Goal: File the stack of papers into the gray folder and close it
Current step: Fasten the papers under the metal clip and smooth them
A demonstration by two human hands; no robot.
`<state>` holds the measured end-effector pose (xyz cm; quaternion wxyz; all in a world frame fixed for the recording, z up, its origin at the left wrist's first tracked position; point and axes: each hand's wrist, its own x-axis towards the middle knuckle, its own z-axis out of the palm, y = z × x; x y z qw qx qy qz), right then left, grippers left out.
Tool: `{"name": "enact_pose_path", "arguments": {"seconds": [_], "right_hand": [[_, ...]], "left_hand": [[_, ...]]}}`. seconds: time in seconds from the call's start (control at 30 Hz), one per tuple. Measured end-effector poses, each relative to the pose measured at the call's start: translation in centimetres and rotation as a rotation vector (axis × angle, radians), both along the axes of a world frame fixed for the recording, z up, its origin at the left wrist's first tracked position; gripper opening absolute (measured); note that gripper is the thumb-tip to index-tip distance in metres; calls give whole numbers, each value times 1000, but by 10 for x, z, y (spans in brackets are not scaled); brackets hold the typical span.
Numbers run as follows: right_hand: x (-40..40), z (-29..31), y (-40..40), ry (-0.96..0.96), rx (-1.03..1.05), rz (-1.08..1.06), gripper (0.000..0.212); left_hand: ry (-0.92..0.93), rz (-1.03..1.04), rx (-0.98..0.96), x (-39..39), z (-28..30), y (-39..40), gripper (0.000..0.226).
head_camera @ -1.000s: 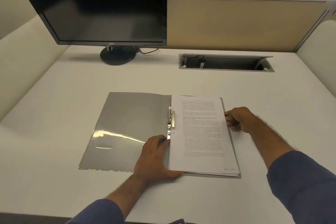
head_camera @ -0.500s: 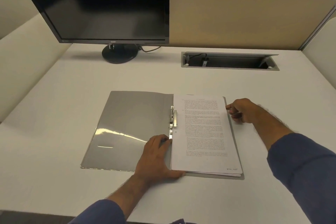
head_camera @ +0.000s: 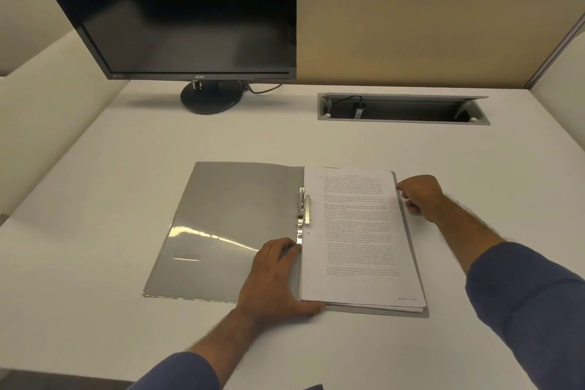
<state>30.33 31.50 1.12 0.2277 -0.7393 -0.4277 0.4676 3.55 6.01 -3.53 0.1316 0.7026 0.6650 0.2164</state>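
The light is soft and a little dim, from above. A bright glare streak lies on the gray folder [head_camera: 221, 225] cover. The edges curve; printed text is blurred.

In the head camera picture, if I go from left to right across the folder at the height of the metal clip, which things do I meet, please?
open gray cover → metal clip → stack of papers → right hand
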Motion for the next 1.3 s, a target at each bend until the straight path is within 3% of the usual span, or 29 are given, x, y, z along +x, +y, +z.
{"name": "enact_pose_path", "arguments": {"seconds": [0.07,0.17,0.27,0.37,0.7,0.9,1.1,1.3], "right_hand": [[-3,-2,3,-111,131,103,14],[-7,-1,8,-308,253,333,43],[-13,1,15,-430,222,532,57],[-20,5,19,-542,139,642,56],[-25,7,29,-577,127,655,43],[-25,6,34,-515,102,623,48],[-24,1,32,-585,219,694,59],[-26,-1,31,-627,243,749,57]], "left_hand": [[1,1,-7,0,0,0,109],[4,0,-10,0,-1,0,109],[5,-3,-5,-1,-1,0,110],[2,-4,-3,-1,-1,0,111],[21,1,-16,0,1,0,113],[18,-4,-12,0,2,0,115],[19,-4,-16,0,1,0,115],[19,-10,-5,-1,1,0,113]]}}
